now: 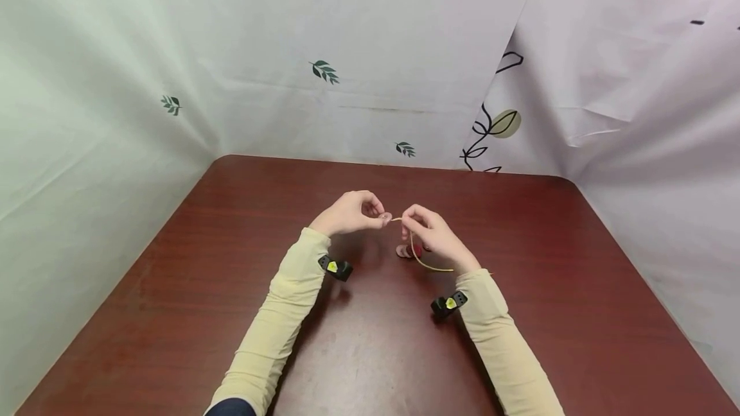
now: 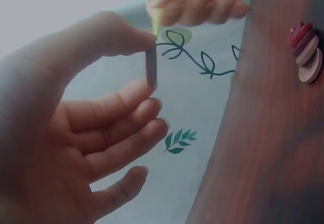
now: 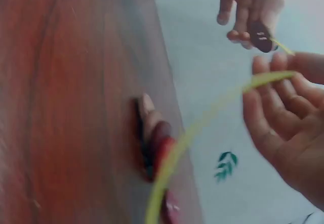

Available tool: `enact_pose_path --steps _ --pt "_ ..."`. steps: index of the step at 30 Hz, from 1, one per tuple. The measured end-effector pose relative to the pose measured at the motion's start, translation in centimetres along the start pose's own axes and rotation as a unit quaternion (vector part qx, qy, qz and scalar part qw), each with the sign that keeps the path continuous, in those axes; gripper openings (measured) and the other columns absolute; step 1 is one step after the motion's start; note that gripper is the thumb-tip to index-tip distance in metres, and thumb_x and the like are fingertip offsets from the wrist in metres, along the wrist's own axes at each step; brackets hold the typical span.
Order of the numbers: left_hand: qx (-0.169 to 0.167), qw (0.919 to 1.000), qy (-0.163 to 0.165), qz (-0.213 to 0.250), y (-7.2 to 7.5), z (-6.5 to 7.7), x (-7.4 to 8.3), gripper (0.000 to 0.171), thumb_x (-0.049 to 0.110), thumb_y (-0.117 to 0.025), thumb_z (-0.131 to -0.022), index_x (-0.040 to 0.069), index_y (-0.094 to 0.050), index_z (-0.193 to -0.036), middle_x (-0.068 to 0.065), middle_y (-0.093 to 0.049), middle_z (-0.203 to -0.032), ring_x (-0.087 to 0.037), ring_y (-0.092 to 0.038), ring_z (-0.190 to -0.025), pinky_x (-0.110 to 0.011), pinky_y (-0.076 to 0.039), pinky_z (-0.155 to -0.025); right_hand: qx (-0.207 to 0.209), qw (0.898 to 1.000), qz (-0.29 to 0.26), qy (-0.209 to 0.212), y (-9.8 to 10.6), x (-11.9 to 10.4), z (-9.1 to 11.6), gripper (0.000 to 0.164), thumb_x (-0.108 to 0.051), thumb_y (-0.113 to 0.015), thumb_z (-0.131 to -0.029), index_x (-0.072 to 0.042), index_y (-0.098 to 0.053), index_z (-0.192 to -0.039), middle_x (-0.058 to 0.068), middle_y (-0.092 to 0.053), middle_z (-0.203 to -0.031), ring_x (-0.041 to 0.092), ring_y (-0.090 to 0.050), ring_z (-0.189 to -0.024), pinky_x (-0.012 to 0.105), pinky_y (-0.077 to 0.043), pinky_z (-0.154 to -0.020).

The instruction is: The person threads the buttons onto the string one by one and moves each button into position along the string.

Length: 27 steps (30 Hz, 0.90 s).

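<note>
My left hand [image 1: 349, 214] pinches a dark round button [image 3: 261, 36] by its edge between thumb and fingers, above the table. Holes show on the button's face in the right wrist view; the left wrist view has it edge-on. A yellow cord [image 1: 430, 268] is pinched in my right hand [image 1: 435, 231], just right of the button. One short end reaches the button; whether it passes through a hole I cannot tell. The longer end curves down below my right hand. Beneath the hands lie several red and pink buttons [image 2: 309, 57], leaning on one another.
The brown wooden table [image 1: 202, 287] has rounded far corners. White cloth [image 1: 260, 31] with leaf prints hangs behind it and at both sides. A small black camera [image 1: 335, 268] is strapped to the left wrist, another camera [image 1: 448, 305] to the right.
</note>
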State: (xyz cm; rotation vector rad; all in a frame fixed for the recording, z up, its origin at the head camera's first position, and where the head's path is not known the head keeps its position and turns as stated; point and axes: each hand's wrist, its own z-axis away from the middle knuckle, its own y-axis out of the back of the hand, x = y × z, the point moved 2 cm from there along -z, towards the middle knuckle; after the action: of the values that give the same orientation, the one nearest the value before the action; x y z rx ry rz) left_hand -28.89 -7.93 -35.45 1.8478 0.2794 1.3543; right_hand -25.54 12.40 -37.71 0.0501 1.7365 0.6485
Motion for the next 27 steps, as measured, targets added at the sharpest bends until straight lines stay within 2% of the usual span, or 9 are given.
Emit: enact_pose_path --steps 3,6,8,11,12,15,18,21,27 --pt "0.002 1.0 -0.008 0.001 -0.2 -0.1 0.1 0.024 0.031 -0.076 -0.079 0.013 -0.068 -0.092 -0.001 -0.068 -0.089 -0.013 -0.062 -0.085 -0.028 -0.05 -0.081 0.015 0.995 -0.097 0.02 -0.2 0.2 -0.2 0.021 -0.015 -0.045 -0.103 0.006 -0.049 -0.103 0.007 -0.06 -0.083 0.015 -0.059 -0.071 0.03 -0.051 -0.066" --pt "-0.003 0.9999 -0.013 0.007 -0.6 -0.3 0.2 0.023 0.03 -0.076 -0.079 0.012 -0.069 -0.092 -0.001 -0.07 -0.086 -0.011 -0.064 -0.082 -0.026 -0.051 -0.078 0.024 0.988 -0.144 0.041 -0.3 0.3 -0.4 0.023 -0.013 -0.043 -0.103 0.01 -0.046 -0.103 0.005 -0.061 -0.087 0.011 -0.063 -0.082 0.039 -0.053 -0.084" --pt "-0.01 0.9998 -0.013 0.014 -0.9 -0.4 0.3 0.022 0.028 -0.075 -0.079 0.012 -0.069 -0.092 -0.001 -0.072 -0.084 -0.01 -0.066 -0.08 -0.027 -0.052 -0.078 0.03 0.987 -0.15 0.044 -0.3 0.4 -0.5 0.024 -0.012 -0.043 -0.103 0.011 -0.047 -0.104 0.003 -0.062 -0.089 0.011 -0.063 -0.085 0.045 -0.052 -0.088" --pt "-0.017 0.9995 -0.009 0.026 -1.3 -0.6 0.4 0.019 0.025 -0.075 -0.079 0.011 -0.07 -0.091 -0.002 -0.074 -0.084 -0.01 -0.069 -0.079 -0.031 -0.054 -0.081 0.04 0.988 -0.146 0.038 -0.3 0.4 -0.6 0.023 -0.012 -0.044 -0.103 0.011 -0.049 -0.103 0.002 -0.061 -0.09 0.022 -0.064 -0.091 0.051 -0.05 -0.093" --pt "-0.017 0.9994 -0.009 0.03 -1.4 -0.6 0.5 0.019 0.024 -0.075 -0.079 0.011 -0.07 -0.092 -0.002 -0.074 -0.086 -0.009 -0.07 -0.08 -0.032 -0.052 -0.087 0.041 0.988 -0.144 0.035 -0.2 0.4 -0.6 0.023 -0.012 -0.045 -0.103 0.01 -0.05 -0.104 0.001 -0.061 -0.09 0.027 -0.063 -0.093 0.052 -0.049 -0.094" --pt "-0.019 0.9988 -0.01 0.044 -1.6 -0.7 0.6 0.019 0.02 -0.075 -0.079 0.01 -0.069 -0.094 -0.003 -0.074 -0.09 -0.011 -0.071 -0.084 -0.035 -0.052 -0.091 0.043 0.989 -0.141 0.03 -0.2 0.3 -0.5 0.024 -0.014 -0.045 -0.103 0.009 -0.051 -0.104 0.0 -0.061 -0.09 0.036 -0.06 -0.097 0.05 -0.05 -0.095" --pt "-0.016 0.9981 -0.011 0.059 -1.8 -0.8 0.7 0.021 0.017 -0.074 -0.079 0.009 -0.068 -0.097 -0.005 -0.074 -0.093 -0.013 -0.071 -0.087 -0.033 -0.053 -0.089 0.044 0.989 -0.141 0.026 -0.1 0.2 -0.4 0.024 -0.016 -0.046 -0.103 0.007 -0.052 -0.104 -0.002 -0.061 -0.09 0.029 -0.062 -0.095 0.045 -0.051 -0.094" --pt "-0.014 0.997 -0.015 0.074 -1.9 -0.9 0.6 0.022 0.015 -0.075 -0.079 0.008 -0.068 -0.099 -0.006 -0.072 -0.095 -0.014 -0.07 -0.087 -0.028 -0.056 -0.082 0.04 0.988 -0.147 0.024 0.0 0.1 -0.4 0.025 -0.017 -0.045 -0.103 0.007 -0.052 -0.104 0.0 -0.061 -0.09 0.022 -0.062 -0.093 0.048 -0.049 -0.095" --pt "-0.02 0.9942 -0.045 0.096 -2.0 -1.0 0.8 0.025 0.012 -0.075 -0.079 0.007 -0.068 -0.103 -0.008 -0.072 -0.095 -0.014 -0.069 -0.085 -0.025 -0.056 -0.08 0.036 0.989 -0.141 0.012 0.2 0.3 -0.4 0.026 -0.02 -0.046 -0.103 0.006 -0.052 -0.104 0.004 -0.061 -0.092 0.024 -0.062 -0.094 0.056 -0.045 -0.099"
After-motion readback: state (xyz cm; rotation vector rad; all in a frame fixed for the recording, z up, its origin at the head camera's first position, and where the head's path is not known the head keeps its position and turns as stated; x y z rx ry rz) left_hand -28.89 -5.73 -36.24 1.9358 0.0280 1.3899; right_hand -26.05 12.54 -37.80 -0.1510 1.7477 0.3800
